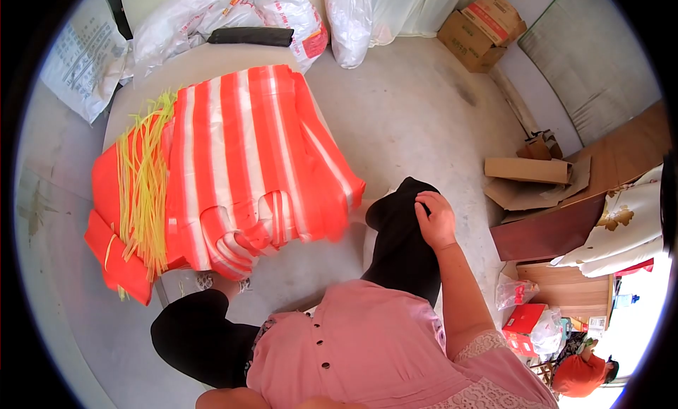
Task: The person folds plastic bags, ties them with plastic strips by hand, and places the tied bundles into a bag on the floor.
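Note:
My right hand (436,220) rests on the black-clad knee at the centre right, fingers apart and nothing held. Only a bit of my left arm shows at the bottom edge; that hand is out of view. In front of me lies a thick stack of orange-red and white striped sheets (244,141), with cut-out, rumpled parts along its near edge. A bunch of thin yellow strips (145,190) is draped beside the stripes, over plain orange-red material (106,176) on the left. No hand touches the stack.
White plastic sacks (282,17) and a dark rolled item (251,36) lie behind the stack. Cardboard boxes (474,38) stand at the back right, with opened cardboard (526,170) nearer. Another person in orange (580,375) sits at the lower right, near red boxes (524,319).

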Available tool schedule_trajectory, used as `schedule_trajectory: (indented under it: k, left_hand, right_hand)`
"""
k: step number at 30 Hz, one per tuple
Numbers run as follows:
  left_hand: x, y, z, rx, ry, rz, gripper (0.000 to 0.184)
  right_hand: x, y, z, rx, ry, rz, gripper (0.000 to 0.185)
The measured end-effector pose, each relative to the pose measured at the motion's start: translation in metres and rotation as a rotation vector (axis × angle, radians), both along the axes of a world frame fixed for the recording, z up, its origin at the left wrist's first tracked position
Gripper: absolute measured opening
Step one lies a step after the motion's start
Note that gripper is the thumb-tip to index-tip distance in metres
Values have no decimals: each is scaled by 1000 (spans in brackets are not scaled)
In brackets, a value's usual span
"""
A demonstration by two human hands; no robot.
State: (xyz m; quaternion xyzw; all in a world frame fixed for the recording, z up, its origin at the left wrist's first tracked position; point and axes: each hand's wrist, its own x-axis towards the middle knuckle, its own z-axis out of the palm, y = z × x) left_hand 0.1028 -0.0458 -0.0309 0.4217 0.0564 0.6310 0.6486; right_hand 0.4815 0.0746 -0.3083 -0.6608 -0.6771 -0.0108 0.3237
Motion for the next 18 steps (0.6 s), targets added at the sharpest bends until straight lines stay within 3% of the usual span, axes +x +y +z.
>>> schedule_trajectory:
  k: [5,8,10,11,13,14,16,18]
  left_hand:
    - [8,8,-9,158,6,151,28]
    - [74,37,-14,334,-443,509,28]
    - [73,35,-14,328,-449,490,26]
    - [30,18,-14,251,-231,306,25]
    - [32,12,-5,107,-275,291,22]
    - [75,5,0,39,-536,458,21]
    - [80,1,10,-64,-505,474,19]
    - [21,-6,15,-102,-73,215,19]
  right_hand:
    - [-1,0,1,-10,12,2,11]
    - [0,0,1,-16,16,2,11]
    - [0,0,1,-18,15,-1,11]
    - [0,-1,1,-18,14,-3,11]
    - [0,0,0,-21,11,-13,11]
    - [-1,0,0,-23,8,-22,11]
    - [-1,-1,0,-27,11,-32,11]
    - [-2,-1,1,-28,21,-35,11]
